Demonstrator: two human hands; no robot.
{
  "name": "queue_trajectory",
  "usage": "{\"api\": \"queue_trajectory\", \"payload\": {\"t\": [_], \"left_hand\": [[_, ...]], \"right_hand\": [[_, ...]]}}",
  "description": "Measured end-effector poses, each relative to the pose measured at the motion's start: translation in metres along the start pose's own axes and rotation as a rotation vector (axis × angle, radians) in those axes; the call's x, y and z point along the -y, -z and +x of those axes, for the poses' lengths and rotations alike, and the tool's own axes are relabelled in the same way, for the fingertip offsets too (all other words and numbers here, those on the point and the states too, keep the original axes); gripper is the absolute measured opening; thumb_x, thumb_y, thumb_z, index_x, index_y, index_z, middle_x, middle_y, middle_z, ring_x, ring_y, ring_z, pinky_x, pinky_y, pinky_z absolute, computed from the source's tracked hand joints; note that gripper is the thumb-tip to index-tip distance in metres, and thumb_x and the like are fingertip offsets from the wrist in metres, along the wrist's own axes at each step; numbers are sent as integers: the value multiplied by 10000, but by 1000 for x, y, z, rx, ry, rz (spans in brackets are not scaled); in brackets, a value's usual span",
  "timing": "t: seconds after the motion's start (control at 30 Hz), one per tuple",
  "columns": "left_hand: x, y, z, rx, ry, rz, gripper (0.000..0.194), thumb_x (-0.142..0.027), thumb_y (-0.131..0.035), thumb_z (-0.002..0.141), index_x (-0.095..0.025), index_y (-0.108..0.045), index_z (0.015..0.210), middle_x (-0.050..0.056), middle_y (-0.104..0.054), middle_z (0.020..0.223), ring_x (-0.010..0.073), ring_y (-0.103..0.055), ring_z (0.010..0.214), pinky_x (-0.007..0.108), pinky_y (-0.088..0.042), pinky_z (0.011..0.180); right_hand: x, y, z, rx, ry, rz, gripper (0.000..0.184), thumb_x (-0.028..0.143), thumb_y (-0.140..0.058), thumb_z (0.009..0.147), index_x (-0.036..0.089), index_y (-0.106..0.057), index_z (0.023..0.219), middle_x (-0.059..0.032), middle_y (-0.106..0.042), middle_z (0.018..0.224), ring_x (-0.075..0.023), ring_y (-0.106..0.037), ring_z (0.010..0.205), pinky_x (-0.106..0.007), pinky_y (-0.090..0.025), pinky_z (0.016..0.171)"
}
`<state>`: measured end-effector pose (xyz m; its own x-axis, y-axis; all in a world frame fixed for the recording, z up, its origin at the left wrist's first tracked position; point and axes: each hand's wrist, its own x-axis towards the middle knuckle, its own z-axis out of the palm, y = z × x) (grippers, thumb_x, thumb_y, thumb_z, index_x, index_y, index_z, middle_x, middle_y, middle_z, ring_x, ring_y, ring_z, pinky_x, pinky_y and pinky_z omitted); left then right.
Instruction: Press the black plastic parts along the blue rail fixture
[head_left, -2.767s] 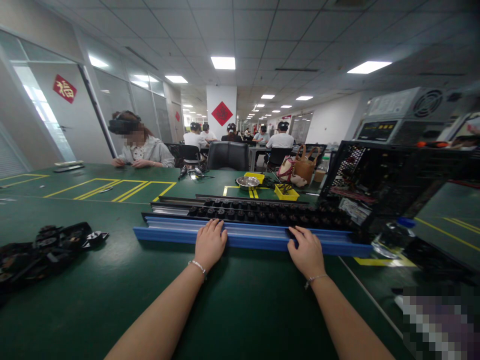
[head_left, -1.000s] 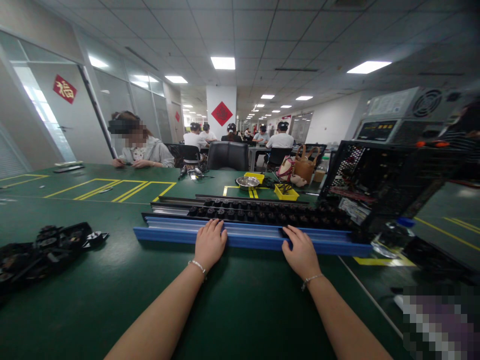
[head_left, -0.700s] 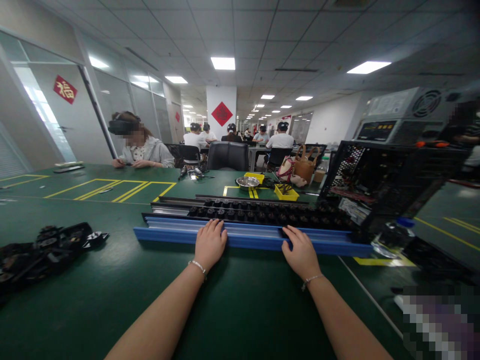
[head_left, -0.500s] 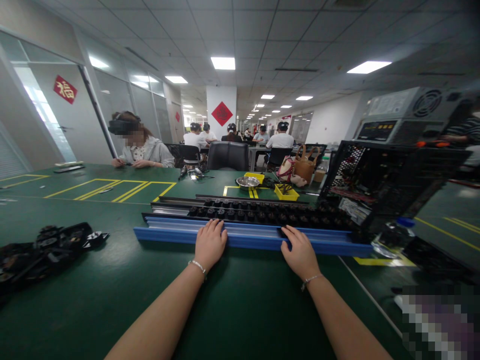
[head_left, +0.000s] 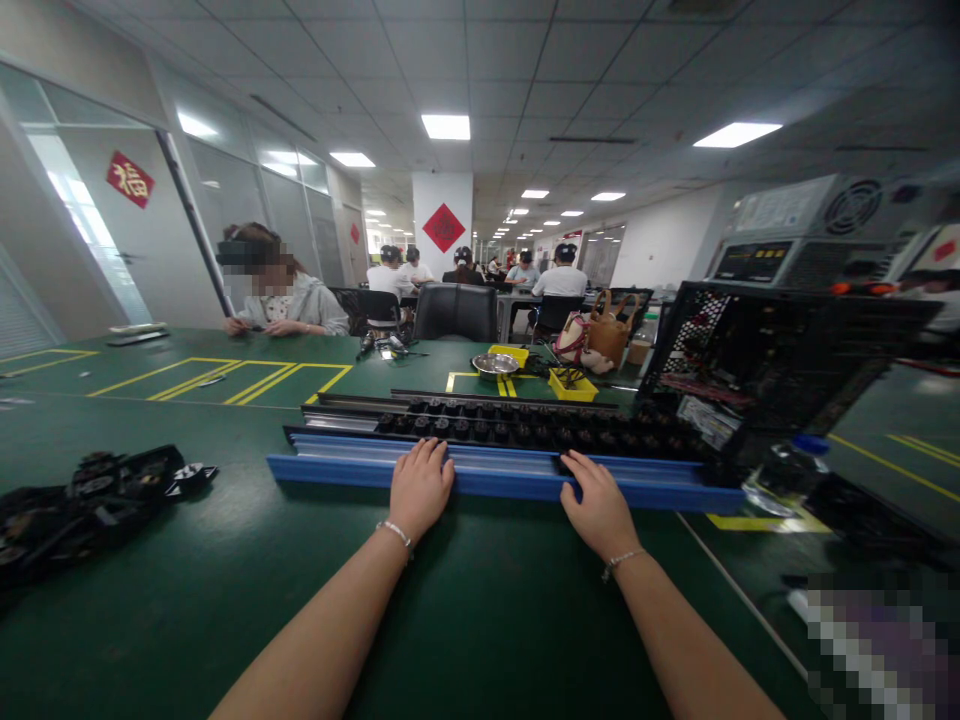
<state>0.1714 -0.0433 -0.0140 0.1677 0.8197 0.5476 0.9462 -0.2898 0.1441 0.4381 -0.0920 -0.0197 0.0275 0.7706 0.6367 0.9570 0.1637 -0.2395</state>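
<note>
A long blue rail (head_left: 510, 483) with a shallow channel lies across the green table in front of me. My left hand (head_left: 420, 490) rests on its near edge left of the middle, fingers stretched forward over the channel. Farther right, my right hand (head_left: 598, 505) lies on the same edge, fingers extended and thumb apart from the index finger. A small dark piece (head_left: 559, 463) shows in the channel by the right index fingertip; its kind I cannot make out. Behind the rail run rows of black rollers (head_left: 480, 430) in dark tracks. Both hands' fingertips are partly hidden.
Black parts (head_left: 97, 500) are heaped at the left. An open computer case (head_left: 765, 350) carrying power supplies stands at the right, beside a clear bottle (head_left: 787, 475) with a blue cap. A metal bowl (head_left: 495, 365) and yellow trays (head_left: 573, 386) stand farther back. Across sits a person (head_left: 289, 300).
My hands and the blue rail have not visibly moved. At the far right edge, a person in a striped sleeve has gone from behind the computer case.
</note>
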Motion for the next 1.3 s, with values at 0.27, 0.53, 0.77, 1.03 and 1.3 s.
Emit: {"api": "queue_trajectory", "payload": {"t": [0.27,0.53,0.77,1.03,1.3], "left_hand": [[0,-1,0,5,6,-6,412,-350,-335,907,-200,-564,1214,62,-551,1295,236,-439,1236,419,-366,986],[1,-1,0,1,6,-9,418,-357,-325,909,-204,-563,1217,65,-550,1295,235,-437,1238,418,-362,989],[1,0,0,-4,-2,-5,419,-348,-321,907,-204,-573,1209,68,-559,1285,235,-446,1230,407,-370,982],[0,-1,0,-13,2,-9,413,-349,-335,902,-207,-573,1209,69,-557,1287,242,-449,1228,414,-370,982],[2,-3,0,-11,-1,-2,419,-353,-326,904,-212,-565,1218,65,-553,1293,238,-444,1233,412,-368,982]], "right_hand": [[1,1,0,22,10,18,427,225,-409,790,105,-590,1157,-137,-571,1243,-249,-512,1160,-478,-349,1042],[6,2,0,54,15,55,435,209,-408,786,119,-579,1175,-132,-563,1257,-241,-495,1184,-477,-344,1050],[9,2,0,41,18,95,434,207,-422,779,140,-581,1177,-127,-554,1262,-247,-499,1171,-478,-361,1040],[10,2,0,37,28,130,440,211,-427,785,132,-563,1196,-135,-489,1306,-246,-458,1207,-436,-378,1047],[12,2,-1,48,46,159,444,215,-431,789,153,-550,1212,-122,-489,1300,-240,-460,1202,-435,-370,1055]]}}
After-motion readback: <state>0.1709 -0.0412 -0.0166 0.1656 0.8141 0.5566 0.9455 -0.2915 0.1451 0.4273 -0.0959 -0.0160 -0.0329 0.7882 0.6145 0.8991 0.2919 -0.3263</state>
